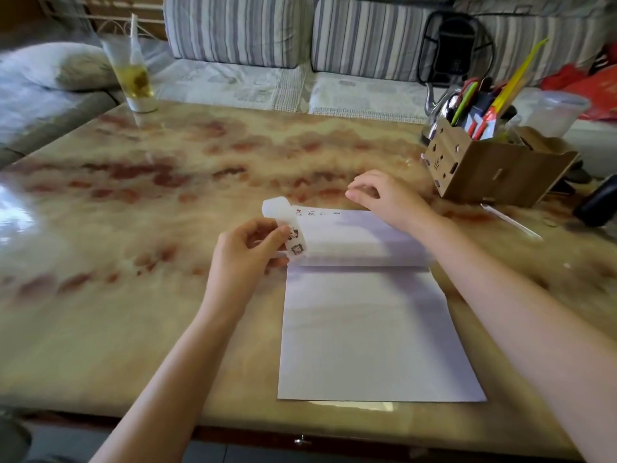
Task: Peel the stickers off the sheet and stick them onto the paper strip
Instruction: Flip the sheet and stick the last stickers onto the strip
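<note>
- Glass (pixel 137 78) of yellow drink with a straw stands at the far left corner of the table (pixel 167 195), well apart from the work and no obstacle.
- Left hand (pixel 247 248) pinches the sticker sheet (pixel 293 240) between thumb and fingertips, with the other fingers curled behind. The sheet is narrow and pale, lifted off the table, and its top end curls over. It seems held up so that an edge can be picked at. Two small cartoon stickers still show on it.
- Paper (pixel 367 329) lies flat in front of the person, its far part humped along a fold. A short row of stickers (pixel 310 213) already sits along its far edge, just beside the held sheet. Judgement: task part done, and the row has room to run rightward.
- Right hand (pixel 384 198) hovers over the paper's far right corner, fingers loosely bent and slightly spread. Nothing visible in them; likely ready to peel.
- Wooden organiser (pixel 494 168) full of pens stands near the right hand, and a thin clear stick (pixel 510 220) lies in front of it. Both are close, but off the paper.
- Plastic tub (pixel 554 111) sits behind the organiser. A dark object (pixel 597 202) at the right edge is blurred and cannot be identified.
</note>
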Action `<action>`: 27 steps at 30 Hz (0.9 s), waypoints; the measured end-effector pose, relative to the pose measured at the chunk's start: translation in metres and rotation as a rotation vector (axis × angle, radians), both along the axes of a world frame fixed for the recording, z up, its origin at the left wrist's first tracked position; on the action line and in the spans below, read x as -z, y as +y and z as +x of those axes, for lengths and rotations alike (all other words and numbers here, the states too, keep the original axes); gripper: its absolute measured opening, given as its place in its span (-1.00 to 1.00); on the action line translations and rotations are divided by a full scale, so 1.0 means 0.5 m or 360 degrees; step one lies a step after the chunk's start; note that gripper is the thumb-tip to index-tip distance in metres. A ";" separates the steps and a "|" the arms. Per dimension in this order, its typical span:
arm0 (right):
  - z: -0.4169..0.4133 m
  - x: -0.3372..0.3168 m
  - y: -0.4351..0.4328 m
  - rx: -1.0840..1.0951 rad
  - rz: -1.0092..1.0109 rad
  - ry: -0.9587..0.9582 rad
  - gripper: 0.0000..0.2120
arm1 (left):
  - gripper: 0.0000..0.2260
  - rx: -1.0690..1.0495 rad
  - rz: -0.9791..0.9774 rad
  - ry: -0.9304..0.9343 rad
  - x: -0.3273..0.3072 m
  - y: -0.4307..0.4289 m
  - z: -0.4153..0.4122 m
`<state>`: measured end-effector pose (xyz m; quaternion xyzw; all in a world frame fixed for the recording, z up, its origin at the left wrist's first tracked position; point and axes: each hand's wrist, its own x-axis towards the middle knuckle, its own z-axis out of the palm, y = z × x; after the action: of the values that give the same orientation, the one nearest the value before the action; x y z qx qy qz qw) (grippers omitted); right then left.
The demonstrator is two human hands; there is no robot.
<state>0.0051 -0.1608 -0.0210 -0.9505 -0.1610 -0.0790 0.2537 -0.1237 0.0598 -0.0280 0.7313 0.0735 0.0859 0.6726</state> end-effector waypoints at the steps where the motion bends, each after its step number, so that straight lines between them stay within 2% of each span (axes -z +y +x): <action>1: -0.010 0.000 -0.001 -0.0016 0.0056 -0.0011 -0.70 | -0.92 0.0010 -0.0018 0.0013 0.000 -0.001 0.000; 7: -0.152 -0.017 -0.002 -0.0085 0.0479 -0.0048 -0.80 | -0.89 0.0043 -0.0080 0.0045 0.002 0.004 0.000; 10: -0.232 0.000 0.013 -0.0003 0.0837 0.0036 -0.88 | -0.87 0.0129 -0.0092 0.0043 -0.001 0.000 -0.007; 14: -0.296 0.015 0.054 -0.0015 0.1188 0.0168 -0.87 | -0.88 0.0205 -0.0082 0.0034 -0.004 -0.009 -0.020; 20: -0.322 0.014 0.091 0.0003 0.1210 0.0243 -0.87 | -0.87 0.0244 -0.0108 0.0051 -0.004 -0.016 -0.033; 24: -0.327 0.014 0.095 0.0025 0.1222 0.0186 -0.86 | -0.86 0.0266 -0.0050 0.0034 -0.005 -0.025 -0.041; 27: -0.326 0.016 0.095 0.0037 0.1323 0.0167 -0.89 | -0.86 0.0315 -0.0124 0.0059 -0.008 -0.030 -0.048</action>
<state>-0.1581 -0.1135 -0.0288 -0.7716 -0.0916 -0.0916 0.6228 -0.1476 0.0450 -0.0237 0.7098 0.0167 0.0026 0.7042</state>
